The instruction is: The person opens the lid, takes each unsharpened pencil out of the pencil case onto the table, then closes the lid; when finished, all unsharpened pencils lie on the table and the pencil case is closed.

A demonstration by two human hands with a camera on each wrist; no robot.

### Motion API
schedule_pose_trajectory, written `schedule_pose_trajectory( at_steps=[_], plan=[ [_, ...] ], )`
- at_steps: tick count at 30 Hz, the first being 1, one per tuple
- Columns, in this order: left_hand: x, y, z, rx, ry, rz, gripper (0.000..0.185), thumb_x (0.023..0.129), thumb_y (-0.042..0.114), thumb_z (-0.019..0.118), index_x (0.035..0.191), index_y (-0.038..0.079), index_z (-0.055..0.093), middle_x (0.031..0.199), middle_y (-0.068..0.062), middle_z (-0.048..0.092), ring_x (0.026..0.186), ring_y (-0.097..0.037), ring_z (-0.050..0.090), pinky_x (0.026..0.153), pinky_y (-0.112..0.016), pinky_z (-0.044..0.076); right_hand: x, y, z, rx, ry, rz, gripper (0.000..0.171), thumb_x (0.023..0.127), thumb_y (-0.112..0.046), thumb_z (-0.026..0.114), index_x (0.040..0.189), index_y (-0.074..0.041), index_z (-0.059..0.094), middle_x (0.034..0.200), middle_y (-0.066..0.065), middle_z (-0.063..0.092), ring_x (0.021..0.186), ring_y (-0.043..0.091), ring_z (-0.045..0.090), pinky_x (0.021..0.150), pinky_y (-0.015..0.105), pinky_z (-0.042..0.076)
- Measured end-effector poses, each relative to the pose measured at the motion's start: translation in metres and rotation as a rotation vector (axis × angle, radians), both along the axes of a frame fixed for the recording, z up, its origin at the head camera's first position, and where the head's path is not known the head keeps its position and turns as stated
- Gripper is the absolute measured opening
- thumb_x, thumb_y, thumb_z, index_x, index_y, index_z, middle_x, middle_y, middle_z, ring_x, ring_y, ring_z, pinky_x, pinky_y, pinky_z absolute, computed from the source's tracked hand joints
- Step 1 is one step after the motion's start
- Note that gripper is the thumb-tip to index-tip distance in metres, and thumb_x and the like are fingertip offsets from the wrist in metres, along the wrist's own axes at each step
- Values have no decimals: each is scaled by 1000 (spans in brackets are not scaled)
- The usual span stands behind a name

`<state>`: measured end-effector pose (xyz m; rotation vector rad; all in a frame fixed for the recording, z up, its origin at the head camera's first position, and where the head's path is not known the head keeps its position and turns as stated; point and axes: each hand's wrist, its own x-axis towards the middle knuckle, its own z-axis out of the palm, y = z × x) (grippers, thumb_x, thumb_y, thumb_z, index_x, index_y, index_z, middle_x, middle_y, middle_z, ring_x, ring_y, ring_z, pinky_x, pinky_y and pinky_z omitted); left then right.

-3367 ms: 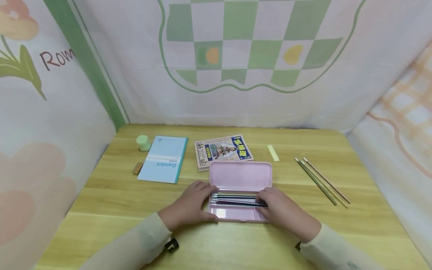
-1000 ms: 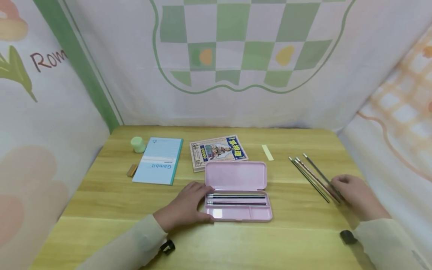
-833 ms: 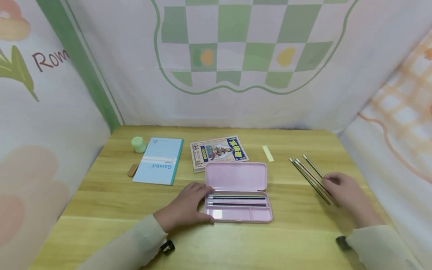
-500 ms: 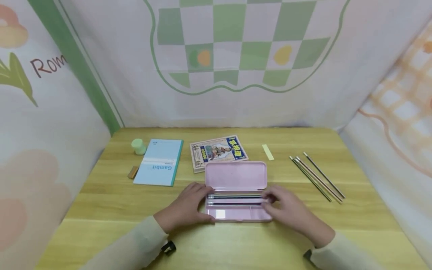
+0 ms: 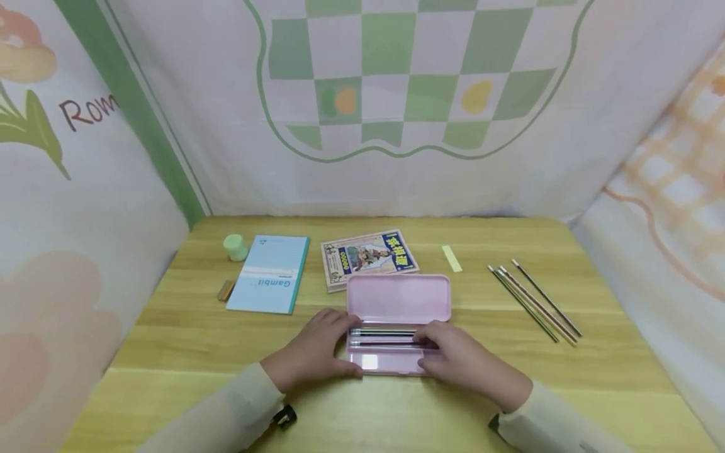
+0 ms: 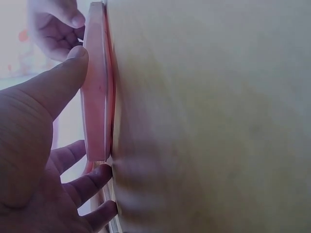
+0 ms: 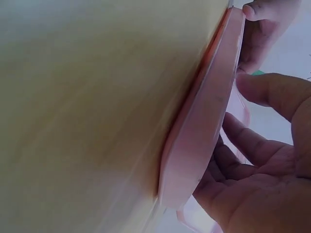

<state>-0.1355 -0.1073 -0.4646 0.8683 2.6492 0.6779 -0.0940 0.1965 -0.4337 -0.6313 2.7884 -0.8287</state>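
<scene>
The wood-grained tabletop (image 5: 396, 415) spreads under both grips. Between them sits the pink pencil case (image 5: 399, 299), pale and glossy, with rounded corners, its lid open on the side away from the grips; the shallow tray is divided, and a bright reflection shines in its front section. The left grip (image 5: 314, 349) holds the case's left end, thumb at the front edge. The right grip (image 5: 467, 362) has its fingers over the tray's right part; whether they pinch anything I cannot tell. Beyond the left grip lies a light blue notebook (image 5: 266, 277); beyond both, behind the case, a book-like box (image 5: 368, 257). Slim pencils (image 5: 385, 332) lie lengthwise in the tray, silver ends by the left grip, dark barrels running under the right. More loose pencils (image 5: 538, 305) slant well to the right grip's right. Farther out, past the left grip, stands a pale green jar (image 5: 235, 248); past the right, a yellow strip (image 5: 452, 258). A small brown block (image 5: 225, 290) rests beside the notebook, left of the left grip.
</scene>
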Motion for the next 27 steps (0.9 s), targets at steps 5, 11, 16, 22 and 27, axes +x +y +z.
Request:
schedule_pose_trajectory(
  at_steps=[5, 11, 16, 22, 27],
  plan=[
    [1, 1, 0, 1, 6, -6, 99, 73, 68, 82, 155, 25, 46, 155, -3, 48, 144, -24, 39, 123, -49, 29, -3, -3, 0, 17, -30, -12, 29, 80, -8, 81, 108, -8, 73, 102, 1, 70, 95, 18, 66, 89, 47, 58],
    [1, 1, 0, -1, -4, -1, 99, 73, 67, 83, 155, 26, 46, 155, -1, 48, 143, -23, 39, 123, -48, 29, -4, -5, 0, 51, -46, -50, 18, 83, -8, 80, 100, -9, 73, 92, -1, 69, 84, 13, 62, 81, 42, 59],
    [0, 2, 2, -2, -8, -3, 98, 73, 67, 82, 155, 27, 46, 155, 0, 48, 143, -22, 39, 124, -47, 28, -4, -10, 2, 92, -81, -96, 12, 85, -12, 81, 95, -12, 74, 87, -4, 67, 79, 11, 59, 78, 40, 58],
    [0, 2, 1, -14, -16, 3, 99, 72, 70, 82, 154, 28, 47, 155, 1, 48, 144, -21, 38, 124, -47, 28, -4, -12, 1, 94, -57, -92, 11, 83, -8, 80, 91, -11, 72, 83, -3, 65, 75, 11, 58, 74, 38, 58],
    [0, 2, -1, -14, -3, -1, 99, 72, 70, 81, 155, 29, 46, 155, 1, 48, 143, -21, 38, 124, -48, 28, -7, -8, -2, 70, -72, -71, 13, 83, -9, 81, 90, -12, 70, 82, -5, 62, 75, 10, 56, 72, 35, 56]
  ],
)
